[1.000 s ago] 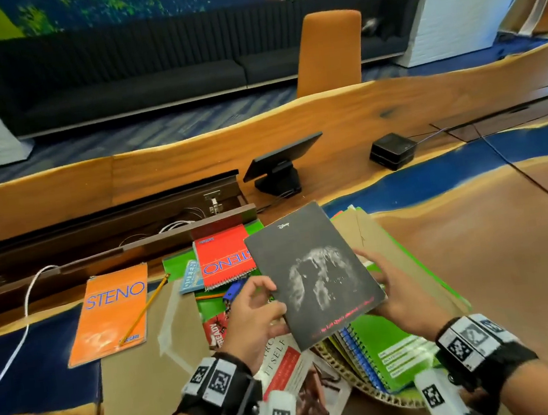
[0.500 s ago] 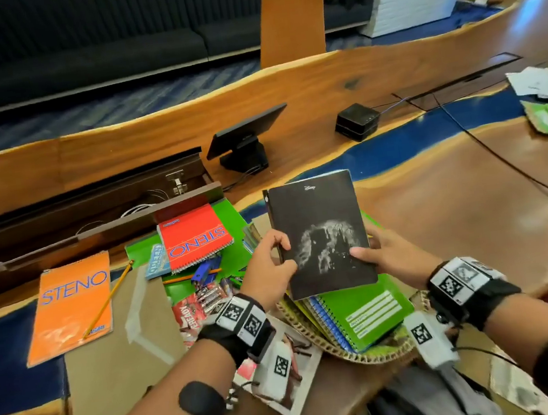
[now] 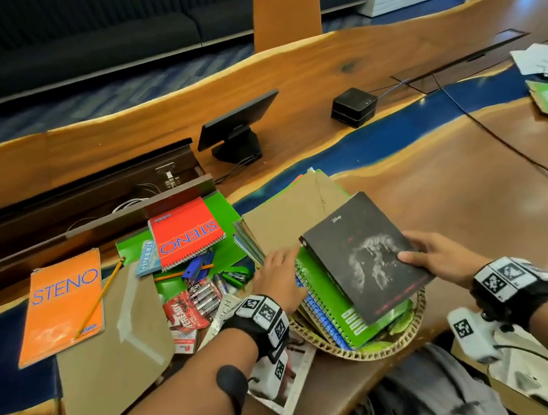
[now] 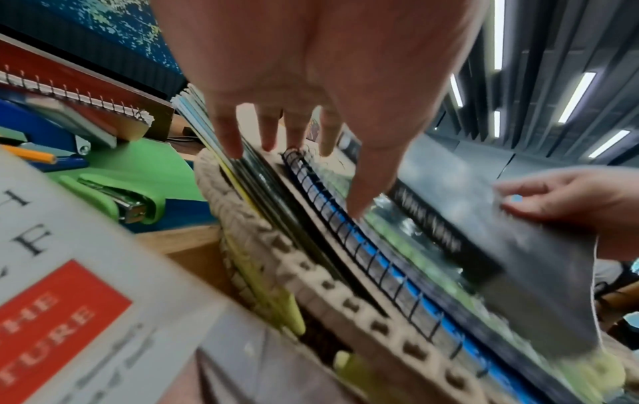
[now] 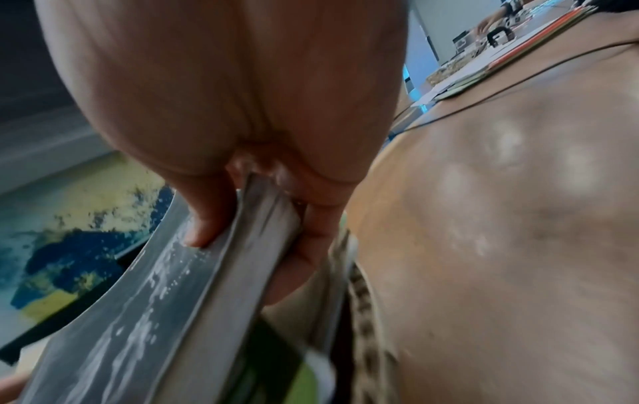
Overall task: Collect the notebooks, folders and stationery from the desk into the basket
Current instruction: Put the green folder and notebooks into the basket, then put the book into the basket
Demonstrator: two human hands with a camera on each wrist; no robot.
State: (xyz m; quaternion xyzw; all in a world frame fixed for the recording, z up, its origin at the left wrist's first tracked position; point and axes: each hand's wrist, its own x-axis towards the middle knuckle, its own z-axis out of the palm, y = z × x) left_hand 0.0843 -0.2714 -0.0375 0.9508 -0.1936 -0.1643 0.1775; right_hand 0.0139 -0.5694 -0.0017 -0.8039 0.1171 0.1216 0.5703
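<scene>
The long wooden desk with blue inlay [image 3: 455, 205] carries a round woven basket [image 3: 380, 349] at its near edge. A green spiral-bound notebook [image 3: 327, 290] lies in the basket, a black softcover notebook [image 3: 361, 251] tilted on top. The right hand [image 3: 440, 255] pinches the black notebook's right edge, thumb above. The left hand [image 3: 277, 276], fingers straight, rests on the stack's left side.

I see a long wooden desk [image 3: 472, 203] with a blue streak running through it. Behind it stands an orange chair [image 3: 285, 2], then a dark sofa [image 3: 73, 49] on blue carpet [image 3: 113, 92]. Strip lights [image 4: 576, 95] line the ceiling.
</scene>
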